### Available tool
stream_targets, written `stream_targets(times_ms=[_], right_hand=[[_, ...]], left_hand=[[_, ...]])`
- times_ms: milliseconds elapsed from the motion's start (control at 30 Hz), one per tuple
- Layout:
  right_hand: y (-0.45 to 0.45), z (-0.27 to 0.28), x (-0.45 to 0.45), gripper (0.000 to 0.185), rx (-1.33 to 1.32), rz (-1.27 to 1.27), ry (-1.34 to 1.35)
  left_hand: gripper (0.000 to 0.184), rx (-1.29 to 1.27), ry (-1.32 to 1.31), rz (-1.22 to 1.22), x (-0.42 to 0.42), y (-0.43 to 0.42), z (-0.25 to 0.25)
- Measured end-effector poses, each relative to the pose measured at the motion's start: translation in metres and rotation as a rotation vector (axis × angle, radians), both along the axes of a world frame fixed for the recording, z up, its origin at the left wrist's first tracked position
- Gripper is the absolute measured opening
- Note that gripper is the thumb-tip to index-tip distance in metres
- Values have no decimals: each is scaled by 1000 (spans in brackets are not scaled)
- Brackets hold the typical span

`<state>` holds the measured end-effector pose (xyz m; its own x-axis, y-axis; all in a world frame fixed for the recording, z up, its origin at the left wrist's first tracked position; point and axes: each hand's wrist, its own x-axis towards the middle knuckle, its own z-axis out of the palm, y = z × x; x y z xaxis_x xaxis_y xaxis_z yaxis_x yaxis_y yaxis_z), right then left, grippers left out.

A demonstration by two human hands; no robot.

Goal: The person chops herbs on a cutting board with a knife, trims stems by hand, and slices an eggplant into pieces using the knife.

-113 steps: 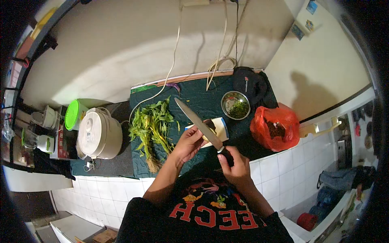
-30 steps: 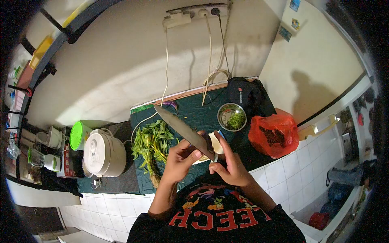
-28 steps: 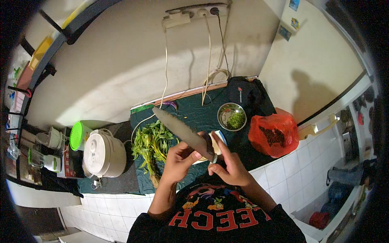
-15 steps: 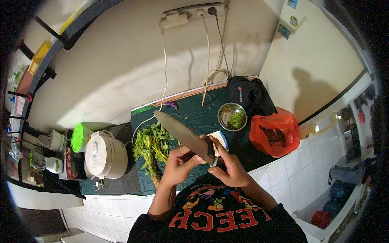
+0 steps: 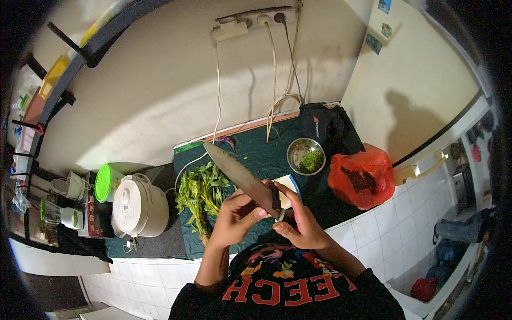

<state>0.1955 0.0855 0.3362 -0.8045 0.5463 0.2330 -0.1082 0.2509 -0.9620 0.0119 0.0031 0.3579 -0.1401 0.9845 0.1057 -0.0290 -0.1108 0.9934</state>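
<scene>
A large kitchen knife (image 5: 240,173) is held up in front of my chest, its wide blade slanting to the upper left. My left hand (image 5: 237,220) is closed on it, the thumb pressed against the blade near the heel. My right hand (image 5: 303,226) curls round the handle end, its thumb below and fingers above. Behind the blade, between my hands, shows a small dark object whose kind I cannot make out. A bundle of leafy greens (image 5: 202,186) lies on the counter left of my hands. Under and behind my right fingers is a white board with a blue edge (image 5: 292,186).
A steel bowl with chopped greens (image 5: 311,159) stands behind my hands, a red plastic bag (image 5: 357,192) to its right. A black bag (image 5: 320,122) sits at the back. A white rice cooker (image 5: 141,205) stands left. Purple eggplant (image 5: 228,142) lies by the wall, below cables (image 5: 273,69).
Both hands and the knife stay nearly in place, with only a slight shift of the fingers. The view has tilted very slightly.
</scene>
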Motion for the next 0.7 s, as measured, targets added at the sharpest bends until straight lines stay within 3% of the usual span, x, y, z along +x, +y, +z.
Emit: stream_targets(times_ms=[267, 467, 567, 633, 700], right_hand=[[-1, -1, 0, 74, -42, -8, 19], [-1, 10, 5, 68, -272, 9, -104], [4, 17, 6, 67, -460, 119, -295], [2, 10, 4, 67, -231, 49, -145], [2, 9, 4, 67, -171, 28, -87]], left_hand=[[30, 37, -4, 13, 4, 2, 1], [34, 75, 173, 52, -4, 2, -1], [38, 40, 239, 41, -7, 2, 4], [38, -107, -36, 109, 1, 1, 3], [37, -65, -22, 90, 2, 4, 1]])
